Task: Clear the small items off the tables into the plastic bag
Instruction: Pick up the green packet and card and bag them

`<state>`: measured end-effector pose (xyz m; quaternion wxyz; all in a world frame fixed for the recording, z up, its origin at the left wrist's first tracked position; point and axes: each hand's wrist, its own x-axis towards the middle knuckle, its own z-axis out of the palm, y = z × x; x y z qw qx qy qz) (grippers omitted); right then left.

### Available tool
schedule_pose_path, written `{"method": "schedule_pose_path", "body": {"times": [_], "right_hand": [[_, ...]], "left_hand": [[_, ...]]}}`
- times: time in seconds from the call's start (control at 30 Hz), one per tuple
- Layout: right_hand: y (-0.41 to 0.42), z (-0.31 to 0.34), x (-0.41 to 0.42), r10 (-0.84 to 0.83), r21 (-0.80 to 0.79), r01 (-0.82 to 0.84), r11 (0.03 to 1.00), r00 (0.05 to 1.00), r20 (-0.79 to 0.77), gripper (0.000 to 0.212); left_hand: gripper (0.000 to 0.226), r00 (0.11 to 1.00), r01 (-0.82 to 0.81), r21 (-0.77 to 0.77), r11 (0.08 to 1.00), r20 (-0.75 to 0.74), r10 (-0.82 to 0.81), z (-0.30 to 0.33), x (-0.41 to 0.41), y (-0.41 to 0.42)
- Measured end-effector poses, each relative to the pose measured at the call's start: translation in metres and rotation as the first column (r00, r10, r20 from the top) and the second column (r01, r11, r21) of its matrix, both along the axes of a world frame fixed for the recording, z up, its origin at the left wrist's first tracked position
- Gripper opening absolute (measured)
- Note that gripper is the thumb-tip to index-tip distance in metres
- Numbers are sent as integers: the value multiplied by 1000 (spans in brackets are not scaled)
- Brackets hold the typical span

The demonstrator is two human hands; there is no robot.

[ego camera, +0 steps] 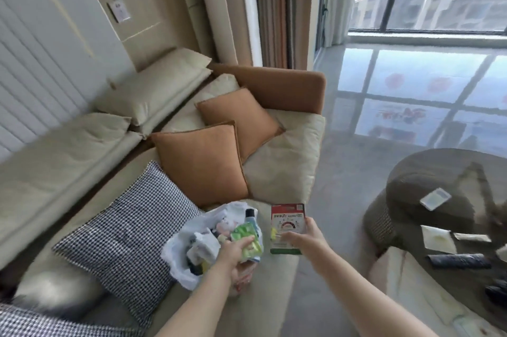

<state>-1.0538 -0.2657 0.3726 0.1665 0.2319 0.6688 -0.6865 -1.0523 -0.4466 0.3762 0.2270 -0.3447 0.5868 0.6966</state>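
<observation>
A white plastic bag sits on the sofa seat, stuffed with small items, a dark-capped bottle among them. My left hand grips the bag's near rim together with a green packet. Just right of the bag, my right hand holds a flat red-and-green card packet upright. On the dark round table at the right lie a white card, a pale sachet, a thin sachet and a black remote.
The beige sofa carries two orange cushions and a houndstooth cushion left of the bag. A pale pouf or seat stands below the table. Glossy floor runs to the window at the back right.
</observation>
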Motion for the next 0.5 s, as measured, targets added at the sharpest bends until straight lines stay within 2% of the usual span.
{"method": "schedule_pose_path", "body": {"times": [0.2,0.37,0.5], "right_hand": [[-86,-13,-39,122,70,-132,989,983,134,41],[-139,-38,-63,186,145,-227,963,949,255,46],[-165,-59,-79,203,307,-316,898,915,349,47]], "left_hand": [[9,987,-88,9,996,138,86,-21,-12,-74],[24,960,-149,61,987,250,130,-49,-27,-115],[26,944,-171,68,983,296,143,-73,-44,-138]]}}
